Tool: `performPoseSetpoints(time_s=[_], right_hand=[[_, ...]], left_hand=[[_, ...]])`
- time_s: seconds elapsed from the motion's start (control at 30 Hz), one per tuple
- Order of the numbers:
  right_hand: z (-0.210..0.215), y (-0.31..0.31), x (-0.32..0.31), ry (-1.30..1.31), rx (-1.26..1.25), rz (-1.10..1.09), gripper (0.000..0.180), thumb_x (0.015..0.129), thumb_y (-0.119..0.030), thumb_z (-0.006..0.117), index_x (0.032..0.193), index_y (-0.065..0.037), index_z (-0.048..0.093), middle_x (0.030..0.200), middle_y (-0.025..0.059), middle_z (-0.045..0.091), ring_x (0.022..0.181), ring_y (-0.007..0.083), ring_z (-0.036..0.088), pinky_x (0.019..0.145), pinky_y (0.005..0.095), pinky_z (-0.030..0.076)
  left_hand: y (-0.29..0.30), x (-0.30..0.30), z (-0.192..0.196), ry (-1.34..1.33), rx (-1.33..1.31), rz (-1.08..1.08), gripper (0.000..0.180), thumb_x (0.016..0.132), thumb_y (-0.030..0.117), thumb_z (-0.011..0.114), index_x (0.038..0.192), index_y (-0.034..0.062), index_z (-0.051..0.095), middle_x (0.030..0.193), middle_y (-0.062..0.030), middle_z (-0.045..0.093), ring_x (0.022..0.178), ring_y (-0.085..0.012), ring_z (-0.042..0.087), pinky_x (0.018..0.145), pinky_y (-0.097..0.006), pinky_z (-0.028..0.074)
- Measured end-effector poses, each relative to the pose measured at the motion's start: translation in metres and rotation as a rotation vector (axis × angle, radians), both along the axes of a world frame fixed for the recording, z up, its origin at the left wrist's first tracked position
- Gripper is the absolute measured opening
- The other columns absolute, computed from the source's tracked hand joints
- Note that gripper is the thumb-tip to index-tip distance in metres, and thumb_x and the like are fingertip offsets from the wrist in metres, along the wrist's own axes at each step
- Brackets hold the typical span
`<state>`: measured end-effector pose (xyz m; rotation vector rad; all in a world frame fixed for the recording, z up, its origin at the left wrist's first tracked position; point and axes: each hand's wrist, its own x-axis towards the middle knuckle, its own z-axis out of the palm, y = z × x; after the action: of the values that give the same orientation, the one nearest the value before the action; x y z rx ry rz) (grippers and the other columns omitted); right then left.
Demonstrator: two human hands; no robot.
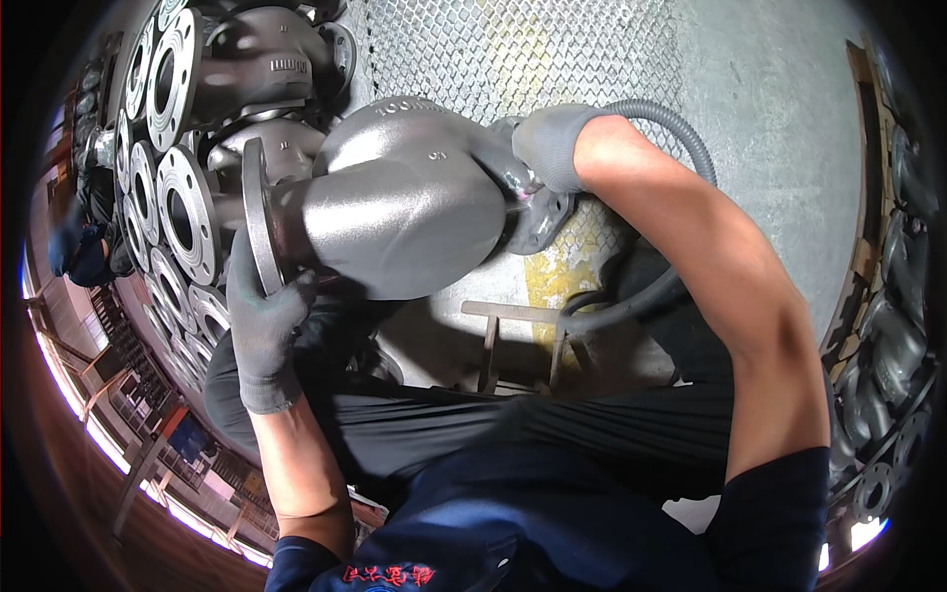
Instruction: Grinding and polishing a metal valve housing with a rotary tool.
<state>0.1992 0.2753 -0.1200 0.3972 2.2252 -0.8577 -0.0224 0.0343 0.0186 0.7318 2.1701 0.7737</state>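
A large grey cast-metal valve body [404,207] lies tilted before me, with a round flange [260,217] at its left end and a smaller lugged flange [541,222] at its right. My left hand [261,321], in a grey glove, is closed round the lower edge of the left flange. My gloved right hand [557,146] is closed at the casting's right end, over a hand tool mostly hidden by the glove. From behind that hand a ribbed grey hose [691,143] loops right and down toward my knee. A small pinkish glint shows near the right flange's opening.
Stacked flanged castings [178,202] crowd the left side, close to my left hand. Metal mesh [434,49] covers the floor ahead. A small metal frame [513,314] stands between my legs. More castings [893,345] line the far right. Another person [89,252] is at far left.
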Motion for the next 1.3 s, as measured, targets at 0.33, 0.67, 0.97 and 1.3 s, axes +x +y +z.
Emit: performPoseSetpoints(time_s=[0.33,0.67,0.97,1.3], right_hand=[[-0.005,-0.005,-0.004,-0.04,0.066,0.076,0.02,0.084,-0.007,0.077,0.1,0.002,0.081,0.104,0.0243,0.078,0.097,0.0389,0.077,0.087,0.0451,0.06],[-0.009,0.004,-0.005,0.024,0.076,0.052,0.024,0.081,-0.01,0.081,0.102,0.0,0.082,0.101,0.0218,0.078,0.095,0.0372,0.077,0.084,0.0446,0.061],[-0.012,0.007,-0.012,-0.01,0.069,0.065,0.024,0.083,-0.004,0.075,0.106,0.0,0.08,0.101,0.0225,0.078,0.096,0.0375,0.076,0.085,0.0441,0.06],[-0.025,0.025,-0.012,0.058,0.048,0.023,0.02,0.08,0.0,0.072,0.097,-0.005,0.08,0.096,0.0204,0.077,0.093,0.0372,0.076,0.082,0.045,0.059]], left_hand=[[-0.003,-0.001,-0.001,0.023,0.016,0.021,0.068,0.075,0.003,0.069,0.143,0.0,0.058,0.113,-0.003,0.062,0.099,-0.0123,0.059,0.089,-0.027,0.05],[0.001,0.001,0.001,-0.029,-0.015,0.039,0.068,0.075,0.002,0.07,0.142,0.0002,0.058,0.115,-0.0034,0.061,0.101,-0.0131,0.059,0.091,-0.029,0.05],[-0.002,-0.004,-0.002,0.001,0.034,-0.022,0.067,0.075,0.003,0.07,0.141,-0.0005,0.058,0.114,-0.0029,0.061,0.099,-0.0116,0.058,0.087,-0.028,0.051],[-0.004,-0.004,-0.003,0.013,0.013,0.023,0.069,0.076,0.004,0.072,0.143,-0.0006,0.057,0.118,-0.0033,0.063,0.104,-0.0131,0.06,0.093,-0.029,0.051]])
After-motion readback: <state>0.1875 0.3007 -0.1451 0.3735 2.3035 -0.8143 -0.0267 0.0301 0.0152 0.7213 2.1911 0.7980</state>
